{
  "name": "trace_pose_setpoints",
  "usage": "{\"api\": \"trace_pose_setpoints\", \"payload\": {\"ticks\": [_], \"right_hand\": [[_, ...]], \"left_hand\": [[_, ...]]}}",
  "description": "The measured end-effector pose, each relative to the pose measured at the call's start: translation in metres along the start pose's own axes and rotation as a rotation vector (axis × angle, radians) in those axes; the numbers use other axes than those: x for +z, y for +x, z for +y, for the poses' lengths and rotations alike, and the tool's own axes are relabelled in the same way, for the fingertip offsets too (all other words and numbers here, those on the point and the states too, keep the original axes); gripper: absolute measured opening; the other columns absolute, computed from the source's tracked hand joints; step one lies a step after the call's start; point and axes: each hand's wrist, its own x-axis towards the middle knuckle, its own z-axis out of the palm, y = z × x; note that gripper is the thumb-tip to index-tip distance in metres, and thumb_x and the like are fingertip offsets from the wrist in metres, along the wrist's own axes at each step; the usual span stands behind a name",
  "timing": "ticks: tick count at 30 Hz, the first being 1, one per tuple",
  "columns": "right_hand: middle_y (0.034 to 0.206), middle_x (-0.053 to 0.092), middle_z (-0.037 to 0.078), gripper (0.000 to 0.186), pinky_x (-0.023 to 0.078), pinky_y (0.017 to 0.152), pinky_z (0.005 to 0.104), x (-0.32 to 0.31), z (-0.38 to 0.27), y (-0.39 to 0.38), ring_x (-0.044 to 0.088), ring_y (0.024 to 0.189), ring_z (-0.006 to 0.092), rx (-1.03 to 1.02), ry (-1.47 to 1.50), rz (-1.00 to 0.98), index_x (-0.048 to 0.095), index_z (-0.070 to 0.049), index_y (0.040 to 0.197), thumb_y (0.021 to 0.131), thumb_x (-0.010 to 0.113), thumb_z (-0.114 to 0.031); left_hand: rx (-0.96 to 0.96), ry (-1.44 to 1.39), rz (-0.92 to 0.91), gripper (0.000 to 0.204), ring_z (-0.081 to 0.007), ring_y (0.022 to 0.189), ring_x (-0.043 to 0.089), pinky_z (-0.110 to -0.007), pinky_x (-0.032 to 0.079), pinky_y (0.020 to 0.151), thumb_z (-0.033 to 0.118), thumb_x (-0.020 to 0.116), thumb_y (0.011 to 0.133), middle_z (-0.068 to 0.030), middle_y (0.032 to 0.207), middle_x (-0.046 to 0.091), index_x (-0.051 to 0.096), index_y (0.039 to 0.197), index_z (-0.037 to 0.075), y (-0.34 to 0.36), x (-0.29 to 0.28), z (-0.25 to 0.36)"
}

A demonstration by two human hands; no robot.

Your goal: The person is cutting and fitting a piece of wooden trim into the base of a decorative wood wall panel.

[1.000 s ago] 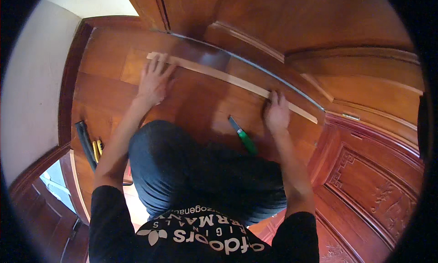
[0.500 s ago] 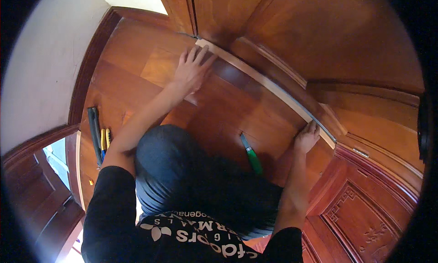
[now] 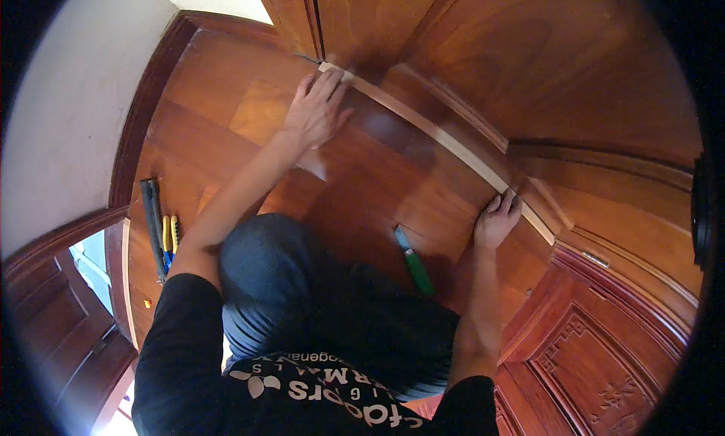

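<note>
A long, pale wooden strip (image 3: 453,143) lies on the floor along the base of a brown wooden panel (image 3: 544,66). My left hand (image 3: 313,112) rests its fingertips on the strip's far left end, fingers stretched and thumb held apart. Close to the right end, my right hand (image 3: 498,218) bends its fingers over the strip and presses on it. Between my knees and the strip, a green-handled utility knife (image 3: 414,264) lies on the floor with its blade pointing away from me.
Left of my left arm lie a dark, long-handled tool (image 3: 153,224) and a yellow-and-blue handled tool (image 3: 170,236). A small yellow piece (image 3: 147,304) sits nearer. Carved reddish furniture (image 3: 596,353) stands at the right, and a white wall (image 3: 83,111) rises at the left.
The strip now sits closer against the panel; the greyish line along its back edge at the right no longer shows. My right hand has shifted slightly left along it.
</note>
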Motion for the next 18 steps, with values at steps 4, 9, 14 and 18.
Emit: {"api": "trace_pose_setpoints", "payload": {"ticks": [4, 9, 14, 18], "right_hand": [[0.149, 0.045, 0.032, 0.058, 0.038, 0.116, 0.0488, 0.003, 0.008, 0.000, 0.045, 0.137, 0.0458, 0.138, -0.112, 0.060, 0.050, 0.007, 0.143, 0.104, 0.058, -0.035], [0.151, 0.042, 0.033, 0.072, 0.034, 0.119, 0.0488, 0.001, 0.026, 0.005, 0.043, 0.138, 0.0461, 0.275, -0.040, 0.031, 0.044, 0.016, 0.142, 0.102, 0.060, -0.042], [0.156, 0.036, 0.036, 0.075, 0.026, 0.124, 0.0484, -0.002, 0.024, 0.005, 0.033, 0.147, 0.0463, 0.188, -0.023, -0.094, 0.043, 0.017, 0.144, 0.105, 0.054, -0.046], [0.160, 0.029, 0.036, 0.081, 0.021, 0.127, 0.0481, 0.002, 0.003, 0.001, 0.027, 0.151, 0.0467, 0.124, -0.126, -0.196, 0.036, 0.019, 0.148, 0.105, 0.051, -0.049]], "left_hand": [[0.064, -0.028, 0.015, 0.059, -0.0280, 0.149, 0.036, -0.052, 0.026, 0.123, 0.043, 0.059, 0.101, -0.0120, 0.157, 0.044, 0.047, 0.152, 0.017, 0.000, 0.004, 0.001], [0.048, -0.017, -0.003, 0.059, -0.0284, 0.149, 0.036, -0.052, 0.027, 0.122, 0.044, 0.058, 0.101, -0.0120, 0.156, 0.044, 0.048, 0.152, 0.016, -0.002, 0.003, 0.002], [0.003, -0.013, -0.013, 0.059, -0.0269, 0.149, 0.036, -0.048, 0.028, 0.122, 0.047, 0.057, 0.100, -0.0107, 0.156, 0.045, 0.050, 0.150, 0.018, -0.001, 0.001, 0.004], [-0.051, -0.058, -0.011, 0.056, -0.0298, 0.149, 0.036, -0.047, 0.027, 0.123, 0.040, 0.059, 0.100, -0.0118, 0.157, 0.043, 0.049, 0.151, 0.019, -0.001, -0.001, 0.009]]}}
